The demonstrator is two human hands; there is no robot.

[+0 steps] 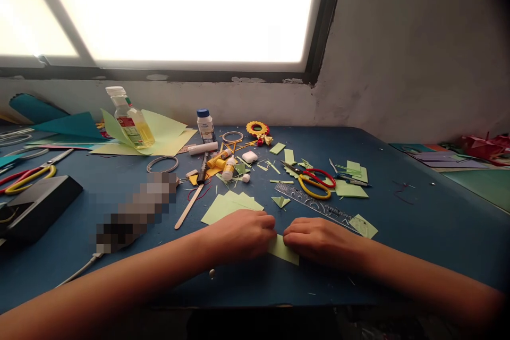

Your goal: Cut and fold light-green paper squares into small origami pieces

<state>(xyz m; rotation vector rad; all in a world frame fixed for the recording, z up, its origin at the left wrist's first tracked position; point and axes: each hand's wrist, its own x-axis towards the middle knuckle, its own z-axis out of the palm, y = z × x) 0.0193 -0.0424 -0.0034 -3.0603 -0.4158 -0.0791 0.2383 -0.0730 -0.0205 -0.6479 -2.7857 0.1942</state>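
A small light green piece of paper (285, 251) lies on the table between my hands. My left hand (249, 231) is closed over its left edge, with the fingertips hidden behind the knuckles. At its right edge, the curled fingers of my right hand (308, 236) pinch the paper. Several light green sheets (225, 206) rest just beyond my left hand. A small folded green piece (281, 202) stands a little past the paper. Beyond my right hand lies a clear plastic ruler (313, 204), and red and yellow scissors (316, 183) sit behind it.
A bottle of yellow liquid (133, 122) stands on green paper at the back left. A white bottle with a blue cap (205, 126), a popsicle stick (188, 207), a black marker (203, 168) and cut scraps lie mid-table. A black box (40, 207) is at left.
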